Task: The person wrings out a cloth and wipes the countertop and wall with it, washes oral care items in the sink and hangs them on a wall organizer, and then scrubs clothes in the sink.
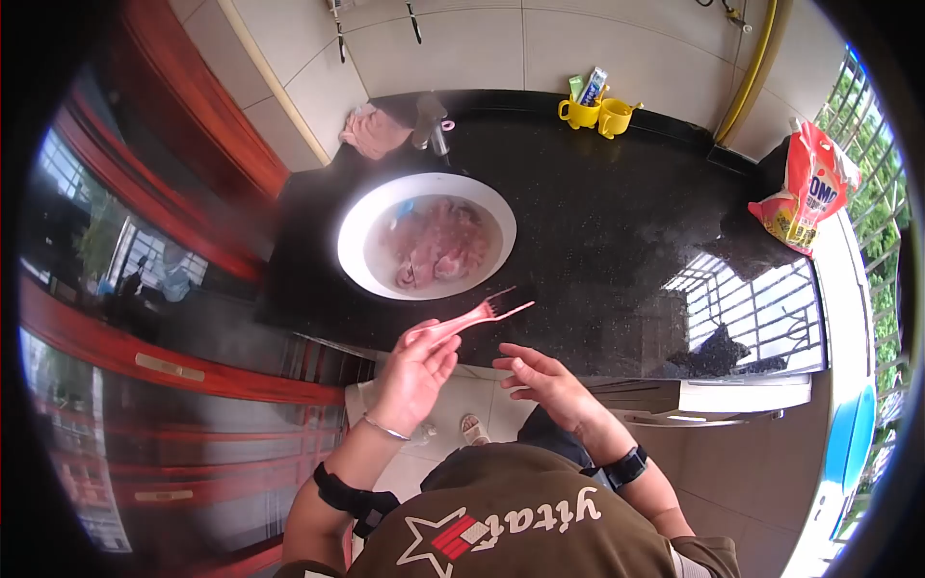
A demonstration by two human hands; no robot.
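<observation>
My left hand (414, 376) holds a slim pink tool (472, 316) in front of the white basin. Its far end splits into two long thin prongs with short dark teeth between them; I cannot make out its exact kind. To the right, my right hand (551, 380) hovers just past the counter's front edge, fingers loosely bent and apart, with nothing in it. Cloudy water fills the white round basin (500, 197). Pink cloth (438, 246) lies soaking there, and a small blue thing (407, 207) shows near its back left.
A faucet (431, 125) and a bunched pink cloth (374, 133) are behind the basin. Yellow cups (614, 116) with tubes stand at the back of the black counter (597, 231). A red detergent bag (809, 188) sits at the right end, by a barred window.
</observation>
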